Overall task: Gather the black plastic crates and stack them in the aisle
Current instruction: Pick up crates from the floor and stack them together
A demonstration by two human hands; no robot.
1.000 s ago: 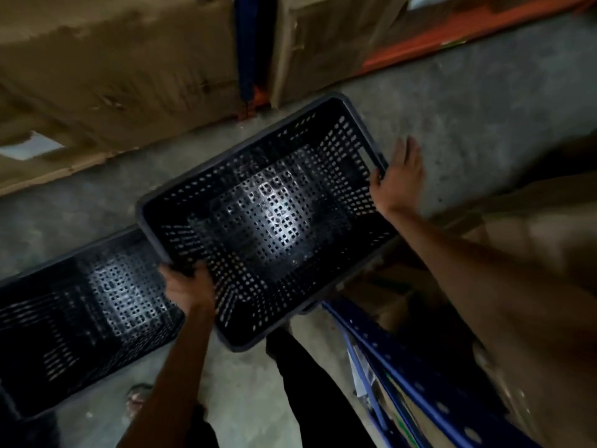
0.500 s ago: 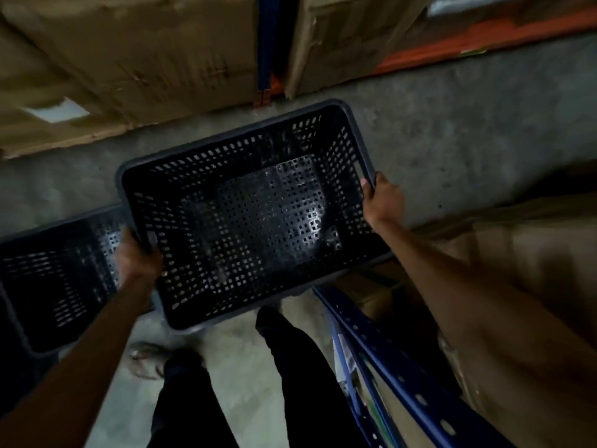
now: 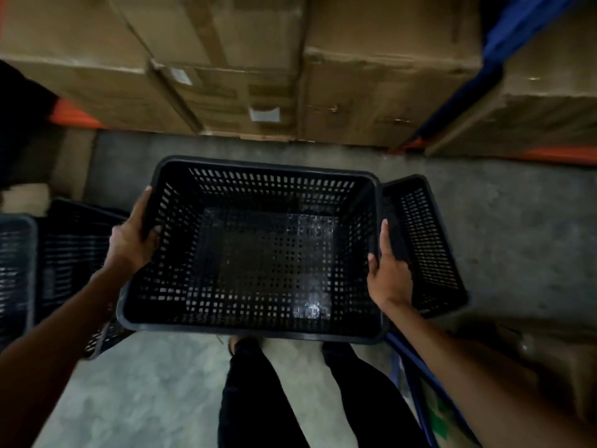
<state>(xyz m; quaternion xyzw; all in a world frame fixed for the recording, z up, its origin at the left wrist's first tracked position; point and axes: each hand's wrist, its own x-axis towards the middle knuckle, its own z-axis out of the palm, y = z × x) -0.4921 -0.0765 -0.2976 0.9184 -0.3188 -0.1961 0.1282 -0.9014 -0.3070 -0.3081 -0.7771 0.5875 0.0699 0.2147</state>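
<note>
Black perforated plastic fills the middle of the view: the carried crate (image 3: 261, 250) is held level in front of the person, open side up, above the concrete floor (image 3: 517, 221) of the aisle. The left hand (image 3: 134, 237) clamps its left short wall, thumb inside over the rim and fingers outside; the right hand (image 3: 389, 273) grips the right short wall the same way. Half a second ago the crate sat tilted and skewed, its far corner pointing toward the blue post; now its long sides run square to the cardboard boxes (image 3: 226, 76) on the rack ahead. The left hand, which a second ago pinched the near rim, has moved round to the end wall.

The view has swung as well. A second black crate (image 3: 426, 247) now shows just to the right of the carried one, behind the right hand and partly hidden by it; it appears to stand on the floor, though blur makes that unsure. At the left, two more dark crates (image 3: 64, 253) lie beside each other, where earlier only one was visible. The blue rack post (image 3: 497, 59) has shifted from upper centre to the upper right. Below the crate, the person's dark trouser legs (image 3: 258, 399) point forward.
</note>
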